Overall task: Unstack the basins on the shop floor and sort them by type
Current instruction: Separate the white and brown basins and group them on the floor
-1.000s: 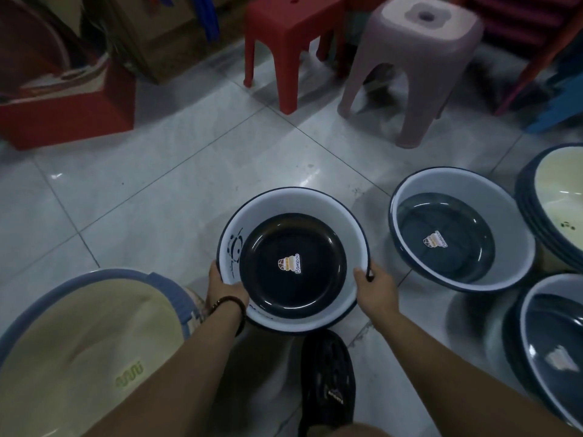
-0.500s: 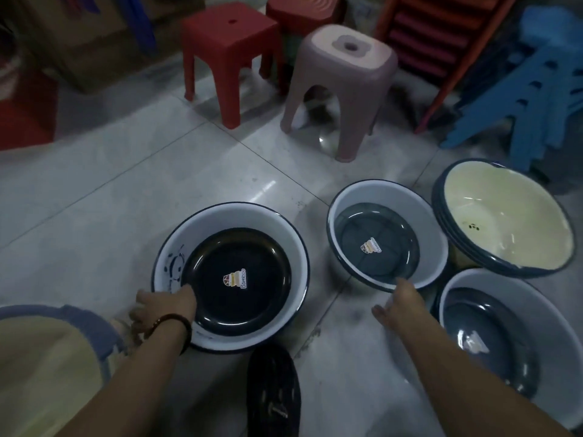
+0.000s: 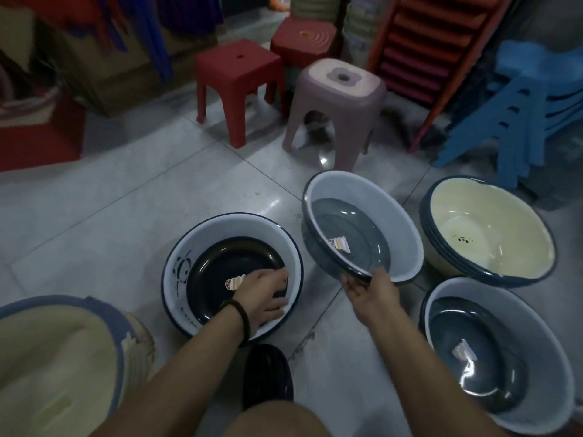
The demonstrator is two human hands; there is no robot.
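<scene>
- right hand (image 3: pixel 370 294) pinches near rim of grey-bottomed basin (image 3: pixel 362 228), tilted up off the floor
- left hand (image 3: pixel 263 291) loose, fingers spread inside dark-bottomed basin (image 3: pixel 232 275), gripping nothing
- cream basin stack (image 3: pixel 485 228) far right, pink stool (image 3: pixel 339 105) behind

White basin with navy rim and black floor (image 3: pixel 232 275), tilted white basin with grey floor (image 3: pixel 362 228), cream basins rimmed navy (image 3: pixel 487 228), red stool (image 3: pixel 238 86), dusty-pink stool (image 3: pixel 339 105), blue stacked stools (image 3: pixel 517 121), pale grey floor tiles (image 3: pixel 126 200).

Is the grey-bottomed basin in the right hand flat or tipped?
Tipped. The right hand grips the grey-bottomed basin by its near rim, interior slanting toward the camera.
</scene>
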